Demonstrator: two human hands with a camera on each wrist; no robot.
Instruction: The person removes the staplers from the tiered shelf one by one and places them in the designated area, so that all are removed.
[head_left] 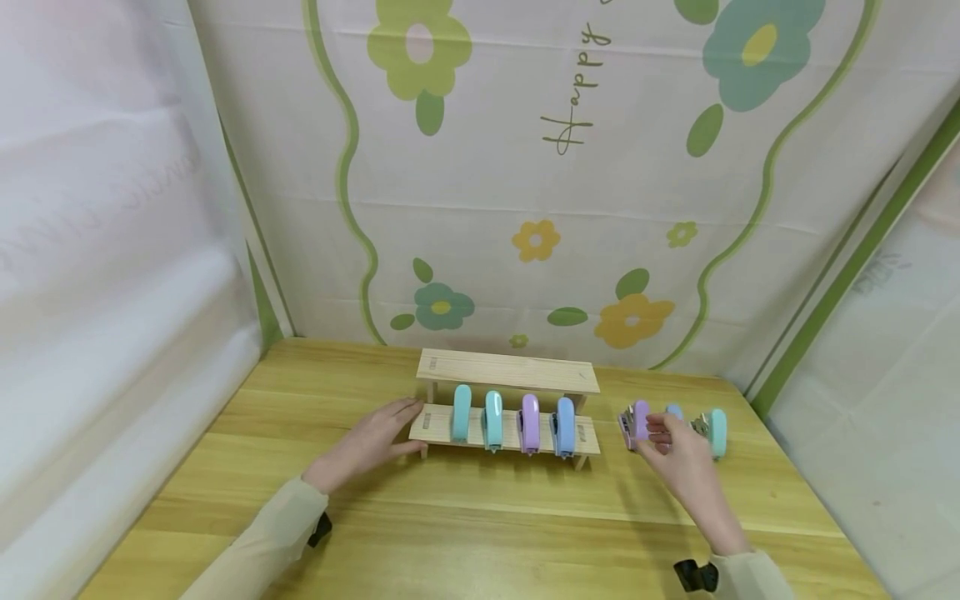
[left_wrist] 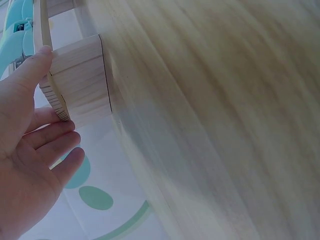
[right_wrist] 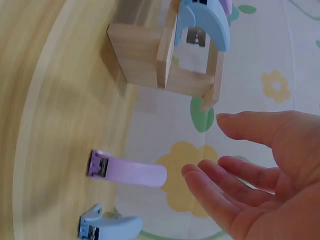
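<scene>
My left hand point(head_left: 375, 442) grips the left end of the lower step of a two-tier wooden shelf point(head_left: 438, 423), thumb on the front edge and fingers round the end. On that step stand two turquoise staplers point(head_left: 492, 421), a purple stapler point(head_left: 530, 423) and a blue stapler point(head_left: 566, 427) in a row. My right hand point(head_left: 682, 454) is held above the table at the right, thumb and fingers spread apart with nothing between them. Nearest to it is another purple stapler point(right_wrist: 135, 171), standing apart from the fingertips. A second blue stapler point(right_wrist: 117, 227) is beside that one, partly hidden by the hand in the head view.
A third turquoise stapler point(head_left: 717, 433) stands at the right end of the loose group. The shelf's upper tier point(head_left: 510, 371) rises behind the row. A flower-printed cloth point(head_left: 480, 208) hangs at the back of the wooden table point(head_left: 465, 533), with white cloth on both sides.
</scene>
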